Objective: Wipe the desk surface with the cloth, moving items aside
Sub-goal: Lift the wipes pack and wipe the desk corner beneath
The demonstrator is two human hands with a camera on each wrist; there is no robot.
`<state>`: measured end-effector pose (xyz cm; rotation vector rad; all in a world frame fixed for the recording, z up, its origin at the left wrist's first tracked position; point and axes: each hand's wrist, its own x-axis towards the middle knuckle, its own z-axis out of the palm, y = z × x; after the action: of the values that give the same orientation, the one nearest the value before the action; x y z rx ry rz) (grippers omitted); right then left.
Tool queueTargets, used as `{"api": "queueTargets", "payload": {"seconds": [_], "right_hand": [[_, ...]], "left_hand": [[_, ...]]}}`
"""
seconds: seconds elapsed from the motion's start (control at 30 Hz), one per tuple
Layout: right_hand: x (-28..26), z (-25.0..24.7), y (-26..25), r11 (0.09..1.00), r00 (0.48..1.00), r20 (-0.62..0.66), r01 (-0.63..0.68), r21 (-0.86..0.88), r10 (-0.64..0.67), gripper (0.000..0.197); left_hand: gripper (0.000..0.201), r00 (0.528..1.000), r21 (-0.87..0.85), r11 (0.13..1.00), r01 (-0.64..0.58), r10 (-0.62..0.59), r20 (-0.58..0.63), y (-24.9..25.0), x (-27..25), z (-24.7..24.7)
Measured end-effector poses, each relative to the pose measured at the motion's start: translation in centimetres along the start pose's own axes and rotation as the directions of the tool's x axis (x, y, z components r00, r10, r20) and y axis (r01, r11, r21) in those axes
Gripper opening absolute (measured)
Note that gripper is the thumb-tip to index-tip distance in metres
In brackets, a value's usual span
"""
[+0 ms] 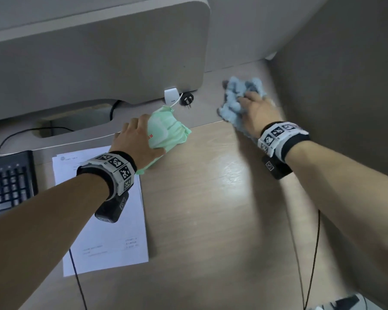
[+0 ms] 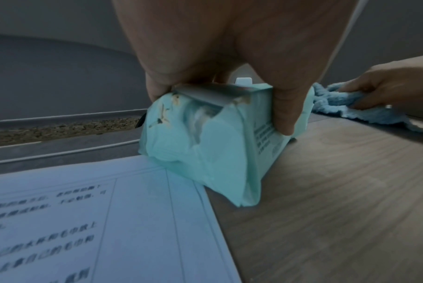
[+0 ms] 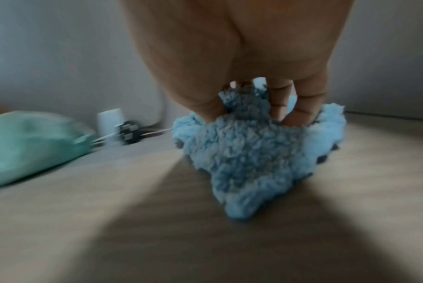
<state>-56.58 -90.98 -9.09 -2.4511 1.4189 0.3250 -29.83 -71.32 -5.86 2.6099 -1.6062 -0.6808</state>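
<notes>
A fluffy light-blue cloth (image 1: 238,101) lies bunched on the wooden desk (image 1: 211,198) at the far right, near the back. My right hand (image 1: 253,108) grips the blue cloth (image 3: 249,153) from above, fingers curled into its pile. My left hand (image 1: 141,139) grips a mint-green tissue pack (image 1: 168,133) at the desk's middle back, thumb on one side and fingers on the other. In the left wrist view the tissue pack (image 2: 205,143) stands partly on the corner of a printed sheet (image 2: 109,220). The torn top of the pack shows white tissue.
A white printed sheet (image 1: 103,220) lies under my left forearm. A black keyboard (image 1: 7,184) sits at the left edge. A black plug (image 1: 187,100) and a white clip (image 1: 171,96) sit under the grey partition (image 1: 99,63). A grey wall (image 1: 345,86) bounds the right side.
</notes>
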Motion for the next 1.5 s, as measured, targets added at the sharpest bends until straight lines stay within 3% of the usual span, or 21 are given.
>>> {"api": "queueTargets", "payload": {"seconds": [0.07,0.13,0.23,0.33,0.4,0.47,0.6,0.67,0.77,0.8,0.97,1.3,1.5], "right_hand": [[0.0,-1.2,3.2,0.978,0.979,0.001,-0.201,0.062,0.202,0.051],[-0.6,-1.3,3.9,0.952,0.953,0.003,-0.303,0.039,0.303,0.053],[-2.6,0.6,-0.4,0.973,0.981,-0.005,-0.19,-0.132,0.191,0.057],[-6.6,3.4,-4.4,0.997,0.999,0.017,0.05,-0.054,-0.049,0.059],[-9.2,3.9,-4.5,0.995,0.994,0.053,0.098,0.014,-0.098,0.066],[-10.2,3.5,-2.8,0.998,0.998,0.055,0.029,0.051,-0.031,0.068],[-10.5,2.9,0.1,0.969,0.975,-0.009,-0.218,0.117,0.22,0.058],[-11.5,3.5,-1.8,0.983,0.984,-0.006,-0.179,0.048,0.179,0.059],[-14.1,5.1,-4.6,0.996,0.994,0.063,0.087,0.013,-0.087,0.068],[-14.6,5.4,-4.3,0.995,0.991,0.087,0.095,0.038,-0.098,0.069],[-14.2,4.3,0.8,0.94,0.979,0.001,-0.195,0.281,0.203,0.047],[-13.1,3.2,4.7,0.92,0.98,0.021,-0.192,0.341,0.197,0.047],[-12.8,3.4,5.3,0.925,0.984,0.011,-0.171,0.339,0.178,0.046]], "left_hand": [[0.084,1.0,-0.001,1.0,-0.004,0.004,0.006,-0.1,0.2,-0.1],[0.084,1.0,-0.005,1.0,-0.008,0.008,0.006,-0.1,0.4,-0.1],[0.084,1.0,-0.011,1.0,-0.006,0.006,0.006,0.0,0.4,-0.1],[0.085,1.0,-0.041,0.999,-0.001,0.001,0.007,-0.2,0.4,-0.1],[0.085,1.0,-0.042,0.999,-0.009,0.01,0.008,-0.1,0.4,-0.2],[0.083,1.0,-0.038,0.999,-0.021,0.021,-0.001,0.1,0.2,-0.3],[0.077,0.999,-0.067,0.997,-0.049,0.049,-0.001,0.7,-1.0,-0.4],[0.076,0.998,-0.104,0.992,-0.069,0.069,-0.006,1.5,-1.7,-0.5],[0.075,0.993,-0.132,0.984,-0.118,0.115,-0.024,3.0,-1.7,-0.8],[0.075,0.991,-0.131,0.982,-0.133,0.131,-0.021,3.6,-1.5,-0.9],[0.073,0.969,-0.113,0.963,-0.245,0.244,-0.023,8.5,0.7,-1.0],[0.08,0.941,-0.007,0.942,-0.336,0.335,-0.035,19.5,8.4,0.0],[0.075,0.91,0.03,0.912,-0.409,0.41,-0.06,23.1,11.4,0.0]]}}
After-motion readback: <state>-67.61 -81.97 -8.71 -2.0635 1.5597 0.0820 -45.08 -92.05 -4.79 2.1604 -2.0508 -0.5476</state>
